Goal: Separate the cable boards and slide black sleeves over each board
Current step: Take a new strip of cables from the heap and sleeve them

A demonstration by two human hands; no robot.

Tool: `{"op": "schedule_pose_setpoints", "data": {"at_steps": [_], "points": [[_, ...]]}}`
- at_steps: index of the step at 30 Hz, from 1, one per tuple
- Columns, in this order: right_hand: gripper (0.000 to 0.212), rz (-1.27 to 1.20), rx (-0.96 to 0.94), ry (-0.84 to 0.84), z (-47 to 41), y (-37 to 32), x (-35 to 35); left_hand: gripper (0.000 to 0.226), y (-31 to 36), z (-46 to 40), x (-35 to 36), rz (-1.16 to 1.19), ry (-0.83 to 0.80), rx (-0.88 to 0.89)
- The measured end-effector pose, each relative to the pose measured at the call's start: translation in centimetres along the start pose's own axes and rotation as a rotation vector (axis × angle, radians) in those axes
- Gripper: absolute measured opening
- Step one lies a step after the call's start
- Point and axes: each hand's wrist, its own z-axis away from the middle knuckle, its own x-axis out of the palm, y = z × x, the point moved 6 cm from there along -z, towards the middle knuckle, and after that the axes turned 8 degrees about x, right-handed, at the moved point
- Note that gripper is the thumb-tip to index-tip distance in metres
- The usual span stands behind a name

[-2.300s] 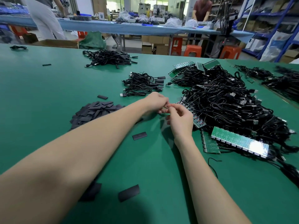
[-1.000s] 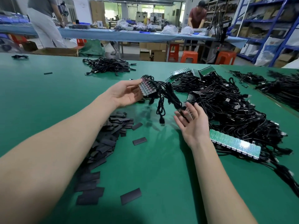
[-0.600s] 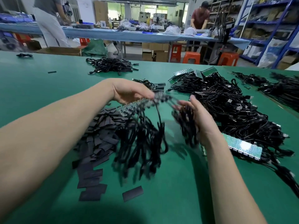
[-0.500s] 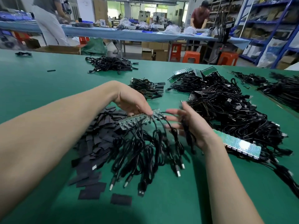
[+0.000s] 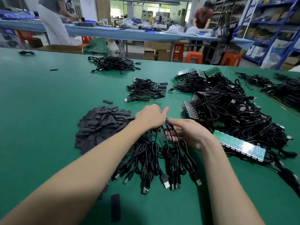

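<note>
From the head camera, two bare forearms reach forward over a green table. The left hand and the right hand meet near the middle of the table, both on a strip of small circuit boards that is mostly hidden beneath them. The left hand lies knuckles-up with its fingers curled down onto the strip and one finger pointing away. The right hand has its fingertips bent onto the strip's near end, the other fingers loosely spread. A bunch of black cables hangs from the strip toward the viewer and fans out on the table, ending in USB plugs. Just left of the hands sits a heap of flat black sleeves, with one loose sleeve lying near the bottom edge. To the right is a large tangle of cables and boards, and a long green board panel lies on its near edge, close to the right wrist. A small bundle of finished cables rests beyond the hands. Further back, another cable bundle lies on the table, and two people stand at a long blue bench.
</note>
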Motion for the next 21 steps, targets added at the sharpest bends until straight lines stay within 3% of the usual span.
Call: {"op": "schedule_pose_setpoints", "data": {"at_steps": [6, 10, 14, 21], "points": [[0.012, -0.120, 0.040, 0.064, 0.0, 0.3, -0.4, 0.060, 1.0, 0.0, 0.1, -0.036, 0.183, 0.008], [0.021, -0.259, 0.037, 0.044, 0.3, 0.1, -0.4, 0.063, 0.7, 0.0, 0.9, 0.157, 0.215, -0.077], [0.006, -0.292, 0.045, 0.042, 0.5, 0.1, -0.4, 0.067, 0.8, 0.2, 1.1, 0.238, 0.259, -0.077], [0.010, -0.415, 0.106, 0.022, 1.0, 0.1, 0.2, 0.071, 0.9, 0.5, 0.9, 0.377, 0.236, -0.074]]}}
